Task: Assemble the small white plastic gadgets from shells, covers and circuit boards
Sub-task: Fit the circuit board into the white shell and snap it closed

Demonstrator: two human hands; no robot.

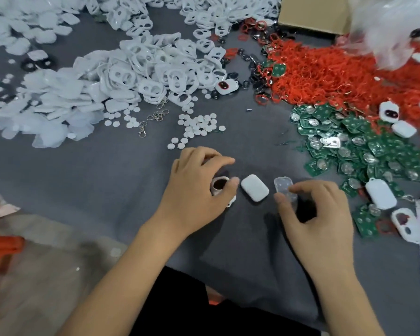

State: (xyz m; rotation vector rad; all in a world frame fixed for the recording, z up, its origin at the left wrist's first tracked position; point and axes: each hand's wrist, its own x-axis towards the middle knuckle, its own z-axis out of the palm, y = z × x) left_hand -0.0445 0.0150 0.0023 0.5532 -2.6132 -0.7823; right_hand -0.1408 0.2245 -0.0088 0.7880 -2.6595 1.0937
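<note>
My left hand (197,187) grips a white shell (220,186) with a dark opening, thumb and curled fingers around it, low on the grey cloth. Just right of it a closed white gadget (254,187) lies flat by itself. My right hand (318,214) pinches a clear, hollow cover (284,187) between thumb and forefinger. A pile of green circuit boards (354,146) lies to the right. White shells with two holes (155,71) are heaped at the upper middle, and flat white covers (51,103) at the left.
Red rubber rings (325,71) spread over the upper right, beside a cardboard box (313,13) and a clear plastic bag (393,27). Small white discs (197,128) and metal clasps (155,116) are scattered ahead. Finished white gadgets (380,196) lie at the right edge.
</note>
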